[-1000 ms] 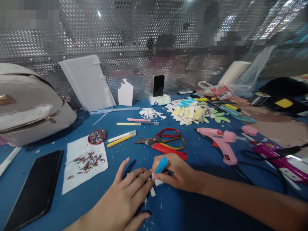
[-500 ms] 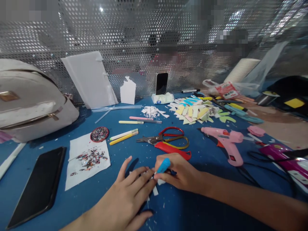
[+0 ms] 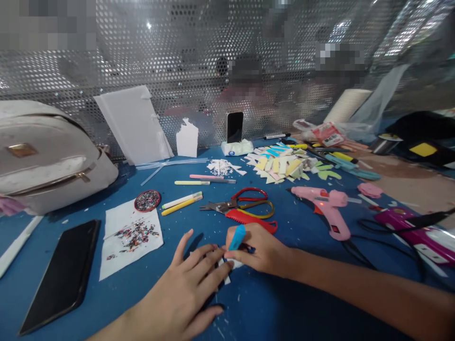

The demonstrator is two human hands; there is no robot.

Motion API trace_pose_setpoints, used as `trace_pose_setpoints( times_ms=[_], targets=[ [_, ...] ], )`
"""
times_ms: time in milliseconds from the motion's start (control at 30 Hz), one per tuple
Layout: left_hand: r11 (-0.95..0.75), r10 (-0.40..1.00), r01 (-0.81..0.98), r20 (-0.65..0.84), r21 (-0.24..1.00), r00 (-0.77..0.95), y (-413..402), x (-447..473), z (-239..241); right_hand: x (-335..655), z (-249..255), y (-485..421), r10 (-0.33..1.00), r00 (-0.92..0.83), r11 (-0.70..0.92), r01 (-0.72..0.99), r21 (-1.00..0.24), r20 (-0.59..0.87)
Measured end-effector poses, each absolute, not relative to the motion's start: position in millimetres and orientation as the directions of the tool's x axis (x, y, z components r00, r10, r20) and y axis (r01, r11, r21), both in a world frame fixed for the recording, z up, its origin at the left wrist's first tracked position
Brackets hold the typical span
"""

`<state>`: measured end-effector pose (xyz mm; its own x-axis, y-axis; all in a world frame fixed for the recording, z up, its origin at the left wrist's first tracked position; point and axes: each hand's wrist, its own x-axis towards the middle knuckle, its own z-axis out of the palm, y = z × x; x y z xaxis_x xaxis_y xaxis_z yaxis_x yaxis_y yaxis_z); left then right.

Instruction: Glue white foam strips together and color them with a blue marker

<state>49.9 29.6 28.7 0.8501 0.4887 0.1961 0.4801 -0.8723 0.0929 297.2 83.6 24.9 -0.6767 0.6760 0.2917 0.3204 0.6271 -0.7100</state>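
Note:
My right hand (image 3: 258, 248) is closed around a blue marker (image 3: 237, 237), tilted with its lower end by my left fingertips. Small pieces of white paper (image 3: 234, 263) lie under the fingers of both hands, partly hidden. My left hand (image 3: 194, 284) rests spread on the blue table, its fingertips pressing on these pieces. Just beyond my right hand lie red-handled scissors (image 3: 253, 218) and pliers (image 3: 220, 207) with red and yellow handles. Several felt pens, among them a yellow one (image 3: 182, 205), are farther back.
At left are a dark phone (image 3: 62, 274), a paper sheet with glitter bits (image 3: 110, 251) and a pale backpack (image 3: 46, 189). A pink glue gun (image 3: 329, 201) and a magenta power strip (image 3: 401, 229) with cords lie right. A heap of paper strips (image 3: 284, 166) sits behind.
My view has shifted slightly, so the things on the table appear a little displaced. The blue marker stands at a slightly different tilt; both hands stay on the paper pieces.

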Motion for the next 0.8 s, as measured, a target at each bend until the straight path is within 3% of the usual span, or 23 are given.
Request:
trace_pose_setpoints(
  times_ms=[233, 567, 800],
  targets=[
    [-0.877, 0.476, 0.479, 0.178, 0.029, 0.861, 29.1, 52.5, 32.8, 299.5, 28.8, 83.4, 0.718, -0.651, 0.572, 0.349, -0.742, 0.248],
    [-0.876, 0.479, 0.479, 0.201, 0.048, 0.855, 28.1, 52.1, 30.7, 300.6, 31.4, 79.6, 0.731, -0.588, 0.591, 0.293, -0.752, 0.346],
    [-0.88, 0.47, 0.473, 0.203, 0.037, 0.859, 29.6, 53.0, 29.3, 300.0, 31.3, 80.4, 0.774, -0.537, 0.548, 0.302, -0.78, 0.336]
  ],
)
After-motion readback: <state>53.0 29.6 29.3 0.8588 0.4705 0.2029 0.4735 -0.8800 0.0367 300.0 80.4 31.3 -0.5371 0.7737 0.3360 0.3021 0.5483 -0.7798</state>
